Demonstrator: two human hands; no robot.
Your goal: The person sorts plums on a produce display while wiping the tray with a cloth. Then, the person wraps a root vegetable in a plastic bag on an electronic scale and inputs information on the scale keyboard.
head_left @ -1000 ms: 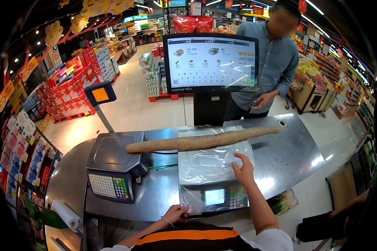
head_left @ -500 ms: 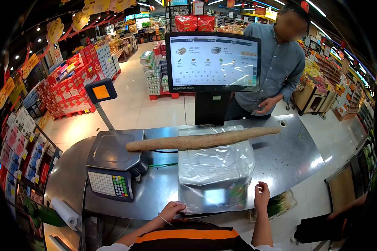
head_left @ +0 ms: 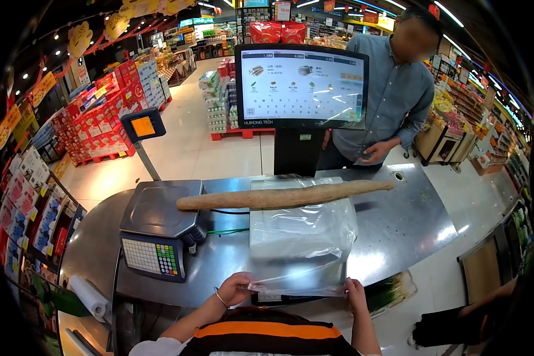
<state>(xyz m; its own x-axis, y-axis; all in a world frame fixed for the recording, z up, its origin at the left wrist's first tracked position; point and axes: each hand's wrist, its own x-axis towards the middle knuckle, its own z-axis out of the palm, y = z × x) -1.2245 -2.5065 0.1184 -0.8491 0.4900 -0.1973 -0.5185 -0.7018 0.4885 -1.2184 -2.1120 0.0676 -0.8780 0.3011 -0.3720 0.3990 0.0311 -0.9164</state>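
Note:
A long brown root vegetable [head_left: 285, 197] lies crosswise at the back of a scale, reaching left over a second scale [head_left: 163, 207]. Under it a clear plastic bag [head_left: 302, 237] is spread over the scale's plate and hangs toward me, covering much of its keypad. My left hand [head_left: 236, 289] is closed on the bag's near left corner. At the near right corner my right hand [head_left: 356, 296] pinches the same bag. The bag's near edge is stretched between both hands.
A large monitor [head_left: 301, 88] stands behind the scale, with a person in a blue shirt [head_left: 391, 98] beyond it. A small display [head_left: 142, 126] rises on a pole at left. A plastic roll [head_left: 91, 298] lies at lower left. Green vegetables [head_left: 387, 292] are below the counter.
My right hand has come down from above the scale to the bag's near right corner and closed on it. The bag's near edge is now drawn taut over the keypad. The root vegetable stays in place.

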